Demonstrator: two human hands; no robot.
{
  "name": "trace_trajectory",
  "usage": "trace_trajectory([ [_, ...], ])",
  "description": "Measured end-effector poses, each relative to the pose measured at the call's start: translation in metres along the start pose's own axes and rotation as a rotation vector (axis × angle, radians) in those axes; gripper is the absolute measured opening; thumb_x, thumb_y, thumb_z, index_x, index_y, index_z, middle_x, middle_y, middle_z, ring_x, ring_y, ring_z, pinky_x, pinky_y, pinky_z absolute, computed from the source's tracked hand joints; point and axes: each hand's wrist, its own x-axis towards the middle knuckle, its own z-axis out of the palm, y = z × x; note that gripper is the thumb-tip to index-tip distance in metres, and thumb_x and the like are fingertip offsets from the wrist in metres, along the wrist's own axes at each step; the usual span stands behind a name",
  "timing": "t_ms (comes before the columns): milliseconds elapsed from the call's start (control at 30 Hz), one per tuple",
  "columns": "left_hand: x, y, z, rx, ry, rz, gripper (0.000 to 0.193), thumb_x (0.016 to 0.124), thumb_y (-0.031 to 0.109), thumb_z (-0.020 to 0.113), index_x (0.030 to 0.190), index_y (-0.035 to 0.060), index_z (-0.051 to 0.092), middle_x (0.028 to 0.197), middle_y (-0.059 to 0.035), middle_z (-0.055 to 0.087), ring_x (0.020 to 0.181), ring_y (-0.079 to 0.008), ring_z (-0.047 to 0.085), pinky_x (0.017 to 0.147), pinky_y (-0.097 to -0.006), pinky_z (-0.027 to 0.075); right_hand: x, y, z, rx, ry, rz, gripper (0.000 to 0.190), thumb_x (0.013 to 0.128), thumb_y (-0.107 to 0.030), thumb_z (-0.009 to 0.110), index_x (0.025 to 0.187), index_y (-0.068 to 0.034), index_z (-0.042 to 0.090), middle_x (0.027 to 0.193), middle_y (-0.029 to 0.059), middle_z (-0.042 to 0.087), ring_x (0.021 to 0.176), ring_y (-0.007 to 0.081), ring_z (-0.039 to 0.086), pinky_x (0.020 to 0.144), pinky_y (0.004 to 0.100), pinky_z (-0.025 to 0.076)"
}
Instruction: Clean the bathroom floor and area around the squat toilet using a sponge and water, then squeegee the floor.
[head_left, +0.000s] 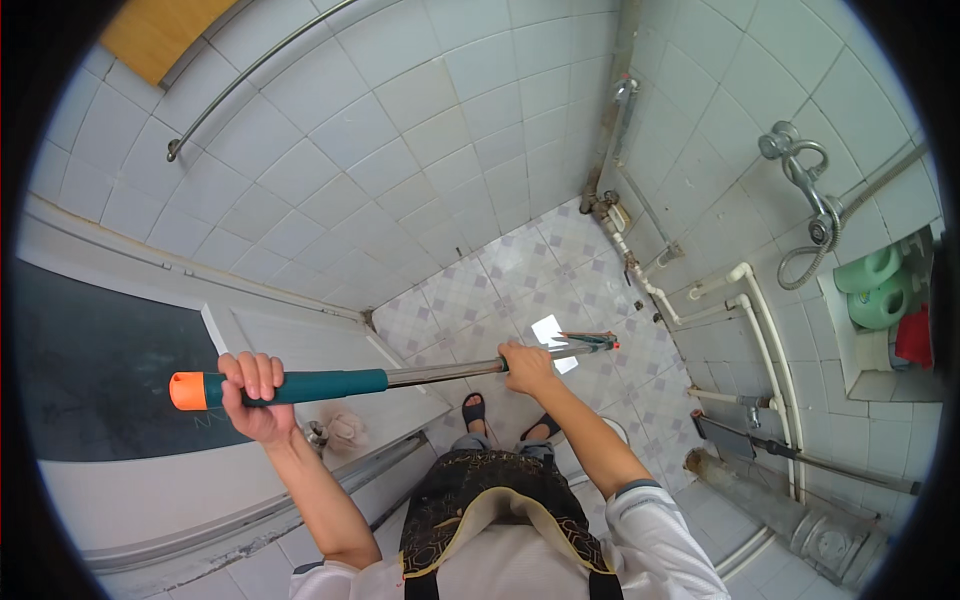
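Observation:
My left hand (256, 397) is wrapped around the teal grip of a long-handled cleaning tool (442, 372), near its orange end cap. Farther along, my right hand (529, 367) closes on the bare metal shaft, just past a dark collar. The tool slants across in front of me, its grip to the left and its head (596, 342) out over the floor to the right. The head looks narrow, with a reddish tip; its exact kind is too small to tell. Bright white patches (551, 330) show beside and beneath it, perhaps reflections or a pad.
Patterned floor tiles (480, 292) meet white tiled walls. A door (285, 330) with a dark panel stands at left. Pipes (765, 352) run along the right wall, beneath a shower valve with a hose (814, 202). Green jugs (881, 296) fill a wall niche. Another pole (832, 461) lies lower right.

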Motion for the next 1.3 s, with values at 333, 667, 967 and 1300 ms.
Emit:
trace_trajectory([
  [333, -0.016, -0.004, 0.02, 0.514, 0.209, 0.107, 0.016, 0.086, 0.015, 0.046, 0.075, 0.0106, 0.036, 0.057, 0.0013, 0.037, 0.048, -0.0086, 0.038, 0.05, -0.0235, 0.036, 0.052, -0.03, 0.075, 0.104, 0.044, 0.024, 0.019, 0.063, -0.02, 0.064, 0.073, -0.007, 0.054, 0.079, 0.009, 0.058, 0.073, 0.0295, 0.06, 0.062, 0.0427, 0.044],
  [667, -0.051, 0.045, 0.051, 0.71, 0.195, 0.456, 0.014, 0.085, 0.017, 0.046, 0.077, 0.0102, 0.036, 0.059, 0.0014, 0.035, 0.051, -0.0077, 0.036, 0.055, -0.0226, 0.031, 0.119, -0.114, 0.09, 0.265, 0.108, -0.434, 0.022, 0.06, -0.012, 0.066, 0.076, -0.008, 0.051, 0.08, 0.0093, 0.057, 0.076, 0.0294, 0.059, 0.062, 0.0409, 0.045],
  [967, -0.089, -0.022, 0.02, 1.224, 0.652, 0.377, 0.034, 0.087, 0.039, 0.05, 0.085, 0.0102, 0.033, 0.073, -0.0013, 0.038, 0.073, -0.0153, 0.041, 0.075, -0.0307, 0.036, 0.198, -0.128, 0.187, 0.447, 0.045, -0.346, 0.021, 0.065, -0.007, 0.064, 0.082, -0.012, 0.052, 0.084, 0.0056, 0.055, 0.078, 0.0296, 0.056, 0.063, 0.0414, 0.044],
  [1300, -0.083, 0.02, 0.077, 0.975, 0.45, 0.534, 0.036, 0.085, 0.041, 0.054, 0.091, 0.0084, 0.042, 0.065, -0.0009, 0.041, 0.058, -0.0126, 0.04, 0.056, -0.0239, 0.037, 0.041, -0.083, 0.115, 0.425, 0.006, -0.265, 0.025, 0.061, -0.007, 0.064, 0.082, -0.011, 0.051, 0.083, 0.0082, 0.053, 0.076, 0.0324, 0.055, 0.061, 0.0426, 0.043],
])
